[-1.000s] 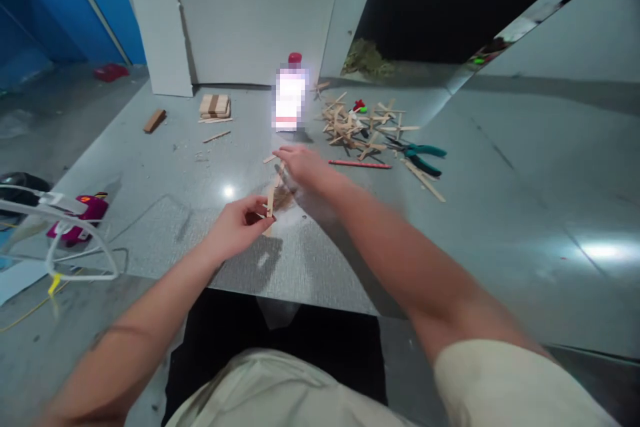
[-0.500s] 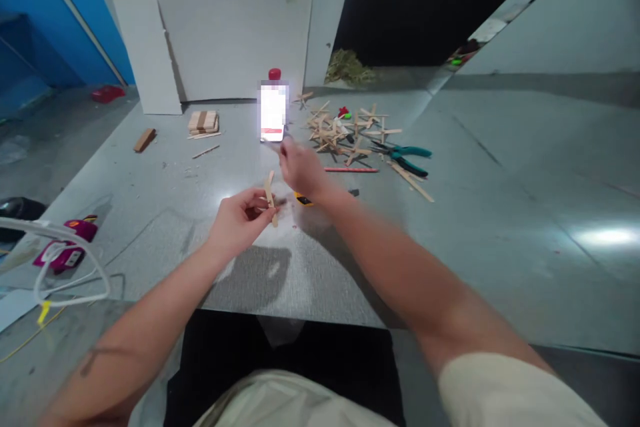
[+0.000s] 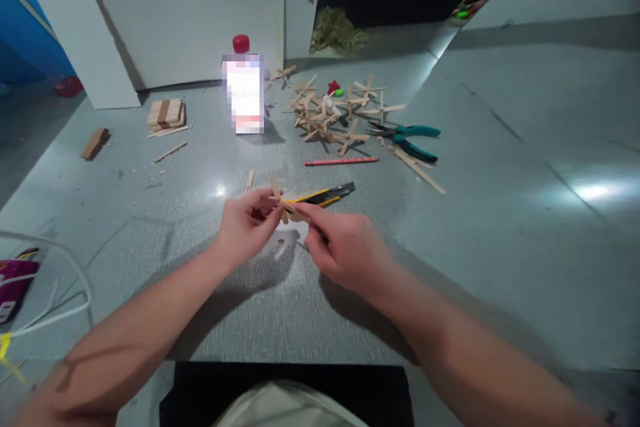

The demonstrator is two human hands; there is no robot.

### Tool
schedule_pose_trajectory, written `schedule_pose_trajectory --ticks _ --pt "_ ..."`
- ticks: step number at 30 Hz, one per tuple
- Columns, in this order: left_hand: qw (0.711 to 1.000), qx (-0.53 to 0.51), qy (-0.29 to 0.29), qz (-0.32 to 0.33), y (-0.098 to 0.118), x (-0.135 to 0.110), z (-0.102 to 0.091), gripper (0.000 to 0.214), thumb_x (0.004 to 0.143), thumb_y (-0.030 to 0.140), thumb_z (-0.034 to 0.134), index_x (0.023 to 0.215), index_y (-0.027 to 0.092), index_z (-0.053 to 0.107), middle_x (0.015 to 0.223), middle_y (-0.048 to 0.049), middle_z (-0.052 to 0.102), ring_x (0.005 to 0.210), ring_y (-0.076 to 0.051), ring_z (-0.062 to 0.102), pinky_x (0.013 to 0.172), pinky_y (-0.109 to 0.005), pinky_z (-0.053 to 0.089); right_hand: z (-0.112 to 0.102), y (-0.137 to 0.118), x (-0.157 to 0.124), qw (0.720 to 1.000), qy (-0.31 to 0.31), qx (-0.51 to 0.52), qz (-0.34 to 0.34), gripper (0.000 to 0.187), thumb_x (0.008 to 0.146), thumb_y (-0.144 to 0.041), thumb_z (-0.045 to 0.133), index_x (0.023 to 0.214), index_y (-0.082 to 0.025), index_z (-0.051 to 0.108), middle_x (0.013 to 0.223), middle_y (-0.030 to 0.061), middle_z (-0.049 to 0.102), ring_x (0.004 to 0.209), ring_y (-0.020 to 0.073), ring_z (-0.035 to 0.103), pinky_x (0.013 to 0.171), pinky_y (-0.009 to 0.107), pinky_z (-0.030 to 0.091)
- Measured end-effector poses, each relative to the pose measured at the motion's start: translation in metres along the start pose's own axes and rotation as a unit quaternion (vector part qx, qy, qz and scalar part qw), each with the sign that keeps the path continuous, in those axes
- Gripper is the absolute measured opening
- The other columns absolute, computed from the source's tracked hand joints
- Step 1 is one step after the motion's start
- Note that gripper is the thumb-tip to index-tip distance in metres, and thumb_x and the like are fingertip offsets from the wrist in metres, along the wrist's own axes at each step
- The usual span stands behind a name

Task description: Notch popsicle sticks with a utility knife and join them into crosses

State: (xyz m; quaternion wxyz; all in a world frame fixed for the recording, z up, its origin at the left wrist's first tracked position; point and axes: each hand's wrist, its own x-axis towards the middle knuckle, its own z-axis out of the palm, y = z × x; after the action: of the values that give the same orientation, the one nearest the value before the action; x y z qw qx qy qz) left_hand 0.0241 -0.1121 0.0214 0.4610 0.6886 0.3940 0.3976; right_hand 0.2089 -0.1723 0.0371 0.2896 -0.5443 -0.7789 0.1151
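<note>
My left hand [image 3: 246, 225] pinches a short wooden stick [image 3: 277, 190] held upright above the grey table [image 3: 475, 213]. My right hand [image 3: 345, 249] pinches a second wooden stick [image 3: 295, 209] and lays it across the first, so the two cross. Both hands meet at the table's middle. Just behind them lies a yellow and black utility knife [image 3: 326, 194]. One loose stick piece [image 3: 249, 180] rests beside my left hand.
A pile of crossed wooden sticks [image 3: 334, 115] lies at the back, with teal pliers [image 3: 410, 140] and a red pencil [image 3: 341, 161] near it. A red-capped bottle [image 3: 243, 90], a stack of sticks [image 3: 165, 113] and a wood block [image 3: 95, 143] stand left. White cable [image 3: 45, 280] at left edge.
My right hand reached toward the stick pile, then came back toward me with a stick and set it against the one in my left hand. The view dropped lower.
</note>
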Motion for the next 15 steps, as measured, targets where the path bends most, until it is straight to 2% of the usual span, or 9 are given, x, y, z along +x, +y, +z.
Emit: schedule_pose_trajectory --ticks 7,10,15 --pt "0.999 -0.026 -0.022 0.010 -0.014 -0.004 -0.005 0.028 0.093 0.029 0.065 0.119 0.020 0.071 0.096 -0.0060 0.079 0.082 -0.015 0.075 0.072 -0.023 0.060 0.000 0.002 -0.002 0.999 0.023 -0.041 -0.011 0.038 0.091 -0.021 0.048 0.120 -0.016 0.072 0.071 0.0050 0.077 0.051 0.0155 0.063 0.054 0.029 0.040" --pt "0.999 -0.035 -0.027 0.019 -0.020 -0.004 -0.007 0.030 0.092 0.029 0.067 0.122 0.023 0.072 0.095 -0.0048 0.079 0.082 -0.015 0.075 0.072 -0.024 0.061 -0.003 0.001 -0.001 1.000 0.026 0.000 -0.009 0.036 0.091 -0.019 0.049 0.118 -0.019 0.073 0.078 0.0038 0.079 0.055 0.0149 0.066 0.055 0.027 0.043" --pt "0.997 -0.056 -0.039 0.043 -0.021 -0.005 -0.009 0.027 0.089 0.033 0.074 0.115 0.027 0.076 0.093 -0.0043 0.080 0.078 -0.016 0.075 0.072 -0.027 0.062 -0.004 -0.002 -0.001 0.995 0.055 0.079 -0.001 0.023 0.095 -0.021 0.055 0.106 -0.019 0.075 0.091 0.0057 0.081 0.071 0.0178 0.075 0.064 0.028 0.053"
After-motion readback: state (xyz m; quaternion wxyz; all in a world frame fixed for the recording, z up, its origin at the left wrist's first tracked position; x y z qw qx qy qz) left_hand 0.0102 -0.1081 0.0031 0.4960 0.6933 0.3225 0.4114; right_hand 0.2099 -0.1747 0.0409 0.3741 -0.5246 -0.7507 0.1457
